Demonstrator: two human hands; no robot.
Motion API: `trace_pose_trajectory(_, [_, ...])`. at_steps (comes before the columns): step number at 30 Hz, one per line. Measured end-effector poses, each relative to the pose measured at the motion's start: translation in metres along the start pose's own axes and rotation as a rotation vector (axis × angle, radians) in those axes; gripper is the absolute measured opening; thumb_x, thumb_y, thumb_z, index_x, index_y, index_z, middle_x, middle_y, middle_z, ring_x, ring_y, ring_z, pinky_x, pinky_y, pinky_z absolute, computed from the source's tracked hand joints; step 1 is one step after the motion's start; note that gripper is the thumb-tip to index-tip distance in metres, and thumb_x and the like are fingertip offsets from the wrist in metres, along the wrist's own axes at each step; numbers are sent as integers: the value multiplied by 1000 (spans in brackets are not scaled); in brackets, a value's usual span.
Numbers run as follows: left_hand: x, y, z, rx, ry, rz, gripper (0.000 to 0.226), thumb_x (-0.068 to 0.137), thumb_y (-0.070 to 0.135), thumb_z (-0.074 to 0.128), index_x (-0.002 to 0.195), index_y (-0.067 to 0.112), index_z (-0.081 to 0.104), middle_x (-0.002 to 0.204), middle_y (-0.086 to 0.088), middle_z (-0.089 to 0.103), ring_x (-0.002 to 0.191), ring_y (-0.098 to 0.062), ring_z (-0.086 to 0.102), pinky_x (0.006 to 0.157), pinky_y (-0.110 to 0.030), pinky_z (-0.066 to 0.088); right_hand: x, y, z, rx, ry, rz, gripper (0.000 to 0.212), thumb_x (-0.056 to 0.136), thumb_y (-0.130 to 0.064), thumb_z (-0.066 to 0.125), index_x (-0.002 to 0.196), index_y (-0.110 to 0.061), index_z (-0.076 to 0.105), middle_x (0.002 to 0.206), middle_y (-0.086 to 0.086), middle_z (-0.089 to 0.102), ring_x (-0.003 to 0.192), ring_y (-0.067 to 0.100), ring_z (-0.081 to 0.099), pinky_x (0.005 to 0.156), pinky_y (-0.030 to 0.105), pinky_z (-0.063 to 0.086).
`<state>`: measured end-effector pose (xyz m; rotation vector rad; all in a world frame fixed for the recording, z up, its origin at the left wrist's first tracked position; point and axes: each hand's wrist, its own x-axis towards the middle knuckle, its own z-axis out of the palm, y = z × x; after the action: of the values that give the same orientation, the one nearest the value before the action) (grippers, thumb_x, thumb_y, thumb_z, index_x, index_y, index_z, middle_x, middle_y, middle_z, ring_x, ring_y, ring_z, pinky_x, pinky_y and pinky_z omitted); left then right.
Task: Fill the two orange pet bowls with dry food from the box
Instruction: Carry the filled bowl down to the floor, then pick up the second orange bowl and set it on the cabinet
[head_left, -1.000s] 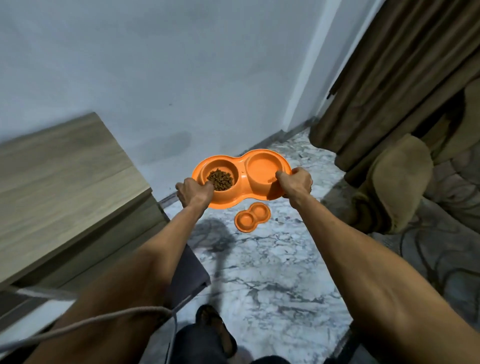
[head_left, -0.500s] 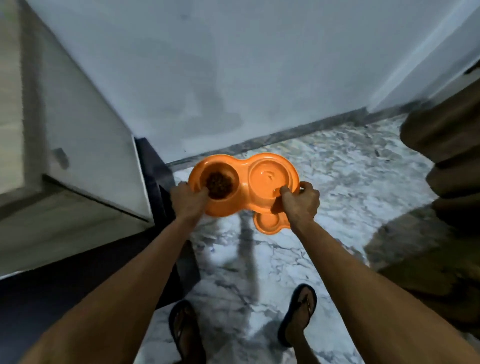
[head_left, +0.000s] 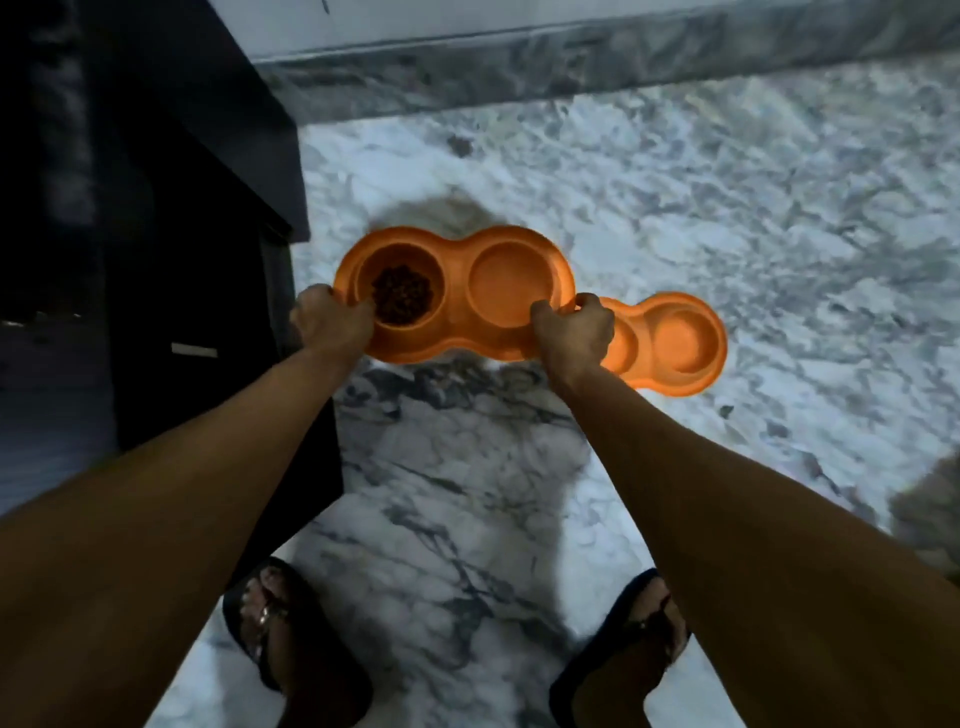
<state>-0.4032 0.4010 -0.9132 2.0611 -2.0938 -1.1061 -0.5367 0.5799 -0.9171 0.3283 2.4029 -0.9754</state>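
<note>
I hold an orange double pet bowl (head_left: 457, 291) low over the marble floor. My left hand (head_left: 332, 325) grips its left near rim and my right hand (head_left: 574, 332) grips its right near rim. Its left cup holds brown dry food (head_left: 401, 294); its right cup (head_left: 511, 283) shows no food. A second orange double bowl (head_left: 675, 343) lies on the floor just right of the held one, partly hidden by my right hand. Its visible cups hold no food. No food box is in view.
A dark cabinet (head_left: 156, 234) stands at the left, close to the held bowl. A grey skirting (head_left: 571, 57) runs along the wall at the top. My two feet in black sandals (head_left: 280, 639) stand on the marble floor (head_left: 753, 208) at the bottom.
I have bent down and the bowl held in both hands has come lower, close to the floor. The second bowl now appears much nearer, just to the right of my right hand.
</note>
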Motion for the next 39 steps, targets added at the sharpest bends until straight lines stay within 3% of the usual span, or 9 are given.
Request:
trace_pose_trajectory(6, [48,-53,49,-15,-7,-160,38,73,31,65,102,7,71,111,-18,68,102,-32,67,85,-38,57,35,37,68,-68,-71,9,50,76,-32,65,116,-4,60,121,18,60,109,36,59,92,41,50])
trace_pose_trajectory(9, [56,-62,60,0,-1,-161,33,80,27,64,105,6,71,111,-17,69,104,-33,66,88,-40,56,42,48,88,-61,-80,33,48,73,-32,63,111,-3,60,118,17,60,98,36,63,79,45,55])
trace_pose_trajectory(13, [64,-73,72,17,-1,-164,24,83,22,63,102,10,70,109,-14,69,102,-31,65,87,-39,56,46,56,98,-78,-62,47,42,77,-28,64,110,-3,61,120,14,60,97,35,63,68,36,44])
trace_pose_trajectory(18, [68,-81,85,18,17,-162,14,84,17,64,95,10,68,110,-16,68,105,-31,63,88,-37,55,49,67,102,-92,-59,61,42,80,-25,65,116,-4,59,126,13,56,102,35,61,71,35,43])
trace_pose_trajectory(22, [67,-80,89,45,27,-148,34,83,21,64,114,7,65,120,-17,64,114,-34,59,95,-41,51,52,70,103,-94,-84,86,47,83,-26,66,123,-4,56,132,15,50,110,35,58,79,36,44])
trace_pose_trajectory(26, [48,-66,90,75,108,-175,58,87,34,61,132,-1,48,140,-21,46,131,-34,45,106,-38,39,49,65,87,-74,-64,69,54,86,-31,65,131,-4,53,136,16,50,120,35,55,88,39,45])
trace_pose_trajectory(32, [-20,-27,115,-5,179,-120,55,87,37,55,124,-4,52,134,-24,47,125,-40,47,101,-45,41,70,64,16,-56,101,49,40,89,-31,59,122,-9,60,131,15,54,124,35,51,100,39,40])
trace_pose_trajectory(37, [-81,3,174,-92,12,-80,56,83,37,60,120,-5,55,127,-24,56,117,-41,54,96,-44,46,112,97,-62,-175,154,0,43,91,-30,58,127,-6,57,135,19,49,127,37,47,101,40,38])
trace_pose_trajectory(39, [-105,13,203,-125,-131,-73,70,81,47,59,126,-6,53,131,-23,56,120,-41,54,97,-45,46,130,115,-87,-189,176,35,46,92,-30,57,130,-4,54,139,19,45,130,38,44,101,41,39])
